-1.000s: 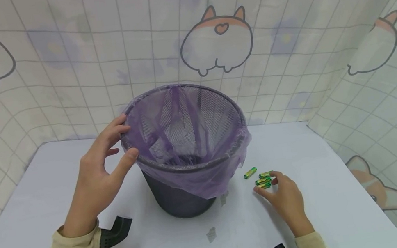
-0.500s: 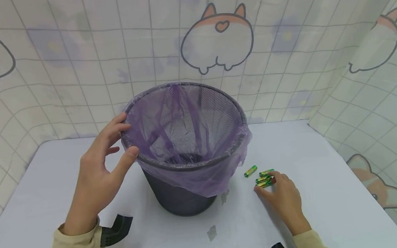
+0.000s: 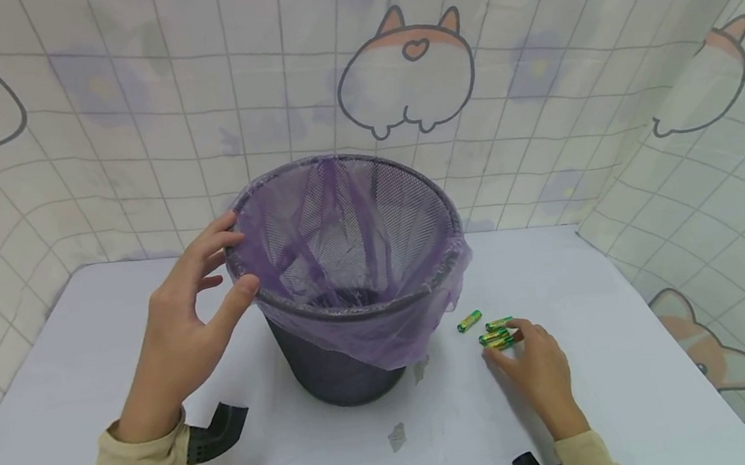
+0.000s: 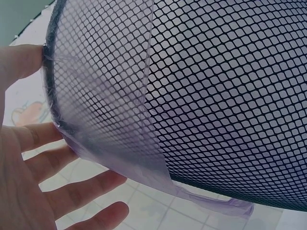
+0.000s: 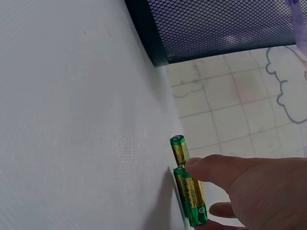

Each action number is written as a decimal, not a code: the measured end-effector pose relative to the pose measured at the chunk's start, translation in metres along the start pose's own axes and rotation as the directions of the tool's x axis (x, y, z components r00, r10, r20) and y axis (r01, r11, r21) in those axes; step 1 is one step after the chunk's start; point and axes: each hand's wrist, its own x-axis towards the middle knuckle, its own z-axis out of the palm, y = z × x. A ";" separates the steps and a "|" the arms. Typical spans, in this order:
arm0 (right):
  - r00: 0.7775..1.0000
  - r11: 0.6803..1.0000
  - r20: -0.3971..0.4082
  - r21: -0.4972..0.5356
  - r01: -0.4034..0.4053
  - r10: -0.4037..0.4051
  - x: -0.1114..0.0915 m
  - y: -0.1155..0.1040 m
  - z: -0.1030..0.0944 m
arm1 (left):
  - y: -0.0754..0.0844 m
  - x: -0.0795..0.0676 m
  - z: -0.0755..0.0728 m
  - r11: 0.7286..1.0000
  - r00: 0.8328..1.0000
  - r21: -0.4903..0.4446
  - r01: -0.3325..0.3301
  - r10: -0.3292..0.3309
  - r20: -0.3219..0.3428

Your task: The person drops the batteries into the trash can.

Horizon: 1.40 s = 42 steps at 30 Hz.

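Fingers (image 5: 218, 167), R hand (image 3: 536, 371), bent round batts (image 5: 192, 194) on tbl (image 3: 324, 463)

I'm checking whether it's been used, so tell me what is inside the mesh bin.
A see-through purple bag lines the mesh bin; nothing else can be made out inside. The bin's near side and the bag's folds hide part of the bottom.
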 end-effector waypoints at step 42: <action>0.993 0.998 -0.108 0.033 0.060 -0.056 -0.002 -0.009 -0.015 | 0.001 0.000 0.000 1.000 1.000 0.006 -0.002 0.002 -0.004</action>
